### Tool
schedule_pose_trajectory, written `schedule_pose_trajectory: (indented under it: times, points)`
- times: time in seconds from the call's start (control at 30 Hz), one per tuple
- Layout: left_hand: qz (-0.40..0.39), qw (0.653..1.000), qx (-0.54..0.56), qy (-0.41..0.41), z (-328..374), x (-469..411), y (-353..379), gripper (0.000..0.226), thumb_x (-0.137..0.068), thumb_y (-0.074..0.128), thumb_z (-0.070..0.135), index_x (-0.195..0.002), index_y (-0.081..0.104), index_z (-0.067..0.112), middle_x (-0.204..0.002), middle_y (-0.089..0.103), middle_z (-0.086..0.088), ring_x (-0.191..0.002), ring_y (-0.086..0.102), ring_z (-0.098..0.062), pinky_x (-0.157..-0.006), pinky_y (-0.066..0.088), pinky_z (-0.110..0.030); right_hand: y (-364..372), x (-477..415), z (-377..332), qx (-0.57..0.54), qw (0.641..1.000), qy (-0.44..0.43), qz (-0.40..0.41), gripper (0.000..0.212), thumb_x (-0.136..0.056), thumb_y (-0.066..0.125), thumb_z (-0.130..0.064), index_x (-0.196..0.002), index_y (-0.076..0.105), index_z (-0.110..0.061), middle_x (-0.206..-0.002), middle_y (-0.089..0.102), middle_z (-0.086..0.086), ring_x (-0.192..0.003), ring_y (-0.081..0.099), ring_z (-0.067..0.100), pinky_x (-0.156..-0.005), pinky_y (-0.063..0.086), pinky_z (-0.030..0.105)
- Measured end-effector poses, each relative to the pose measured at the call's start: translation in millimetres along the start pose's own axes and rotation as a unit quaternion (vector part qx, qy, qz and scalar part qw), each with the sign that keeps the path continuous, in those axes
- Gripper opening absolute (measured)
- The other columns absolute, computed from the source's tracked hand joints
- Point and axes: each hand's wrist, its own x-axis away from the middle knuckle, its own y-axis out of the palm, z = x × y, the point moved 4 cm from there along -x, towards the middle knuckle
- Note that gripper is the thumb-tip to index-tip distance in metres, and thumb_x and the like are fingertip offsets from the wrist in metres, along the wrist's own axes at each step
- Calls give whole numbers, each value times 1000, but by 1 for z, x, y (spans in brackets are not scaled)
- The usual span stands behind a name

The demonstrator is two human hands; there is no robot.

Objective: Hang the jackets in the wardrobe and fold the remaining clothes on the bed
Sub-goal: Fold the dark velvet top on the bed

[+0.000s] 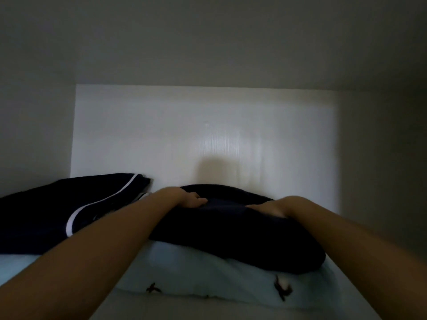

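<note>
Left hand [190, 199], right hand [269, 207], seemingly flat on dark garment [231, 234], back wall [161, 135] just beyond

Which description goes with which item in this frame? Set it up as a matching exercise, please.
Items:
1. leftmost garment
2. plain dark bundle
3. pale blue cloth
4. back panel

Descriptions:
A. white, behind everything
B. beneath the bundle, with small dark prints
C. touched by the left hand and right hand
D. dark with a white stripe

Pairs: 1-D, 2-C, 3-B, 4-A
</note>
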Motion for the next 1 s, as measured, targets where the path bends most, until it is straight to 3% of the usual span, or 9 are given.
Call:
schedule_pose_trajectory:
  times: [0.1,0.17,0.27,0.33,0.4,0.5,0.67,0.83,1.0]
  points:
    - [96,992,-59,-52,-4,2,-20,66,-91,29,58,-146,33,22,-150,35,-8,-134,37,-29,-111,26,-47,-15,3,-13,42,999,2,20,67,-96,26,-60,-147,32,-18,-151,33,11,-133,41,27,-106,31,35]
    - [160,986,-43,-10,5,-1,-22,65,-90,26,63,-145,31,28,-150,34,-7,-134,36,-31,-110,25,-52,-20,-1,-25,69,993,-37,86,65,-98,26,-57,-149,27,-16,-155,27,10,-139,32,25,-111,24,36]
    - [65,996,37,40,13,-1,8,64,-93,20,65,-149,14,35,-159,9,-10,-143,18,-33,-115,13,-54,1,-5,-32,47,992,-103,55,55,-102,23,-47,-149,29,-19,-157,24,6,-142,25,21,-114,14,34]
    - [98,995,28,14,8,6,9,63,-94,20,63,-149,19,33,-156,20,-12,-140,26,-34,-113,17,-55,2,0,-24,39,990,-79,106,56,-102,24,-47,-143,41,-14,-150,36,11,-136,36,24,-111,24,33]
    - [189,982,5,3,11,26,0,61,-95,22,59,-147,23,28,-151,30,-13,-134,35,-34,-110,23,-54,-6,15,-17,45,975,-56,210,56,-101,24,-47,-128,56,-9,-136,51,15,-121,50,28,-102,38,35]
    - [268,962,18,55,19,67,-1,60,-96,23,57,-148,20,28,-154,25,-8,-134,34,-34,-108,24,-54,-9,52,-16,49,944,-102,309,50,-100,25,-46,-104,63,-14,-116,63,9,-101,56,24,-90,44,36]
    - [262,955,-14,137,20,156,9,63,-96,25,57,-149,15,26,-154,23,-8,-133,35,-33,-108,26,-52,18,139,-23,120,915,-144,357,44,-99,31,-47,-133,49,-24,-131,55,-3,-116,52,20,-93,42,38]
    - [282,926,-44,248,38,271,10,55,-96,35,51,-144,27,24,-142,39,-4,-120,45,-24,-97,37,-41,50,257,-28,110,900,-125,403,46,-98,38,-44,-139,41,-23,-138,49,-1,-123,47,21,-99,40,37]
    - [333,864,105,364,69,396,36,43,-92,44,47,-130,43,28,-124,52,6,-110,53,-18,-84,44,-35,110,394,-28,48,892,-105,437,42,-96,47,-37,-136,45,-25,-135,51,-3,-123,48,18,-101,39,39]
